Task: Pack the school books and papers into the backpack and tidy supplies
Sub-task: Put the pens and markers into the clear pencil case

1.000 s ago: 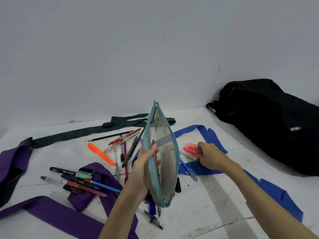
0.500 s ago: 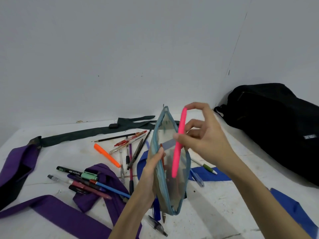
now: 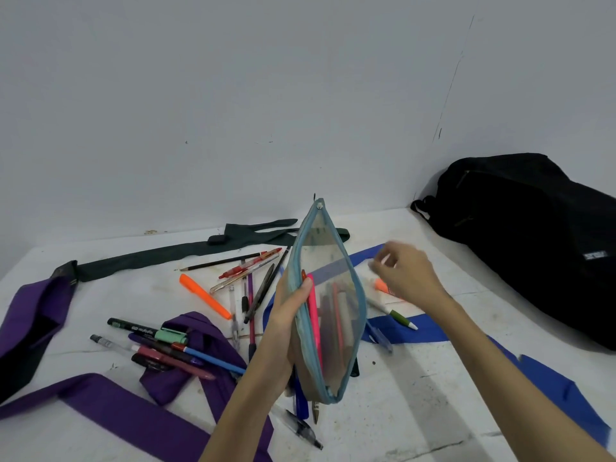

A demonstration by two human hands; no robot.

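- Your left hand (image 3: 289, 306) grips the clear pencil pouch (image 3: 328, 305) by the near side of its open mouth, thumb hooked over the zip edge; it is held upright above the middle of the surface (image 3: 416, 405); the pink highlighter (image 3: 314, 323) stands inside it among other pens.
- Your right hand (image 3: 405, 273) is blurred, just right of the pouch, fingers (image 3: 376, 268) loosely curled; I cannot tell for sure, but it seems to hold nothing; it hovers over the orange marker (image 3: 381, 285) lying toward the right edge.
- The loose pens (image 3: 248, 285) lie scattered left of the pouch, some across the purple strap (image 3: 110, 398); the black backpack (image 3: 533, 241) sits in the far right corner, well apart.
- Risks, as I judge them: tilt the pouch while you reach and the pens inside may slide out of the open mouth; the soft wall may fold under your thumb and shut the opening; a hurried grab may roll the marker toward the edge; a pen lifted from the strap may drag the fabric and scatter others.
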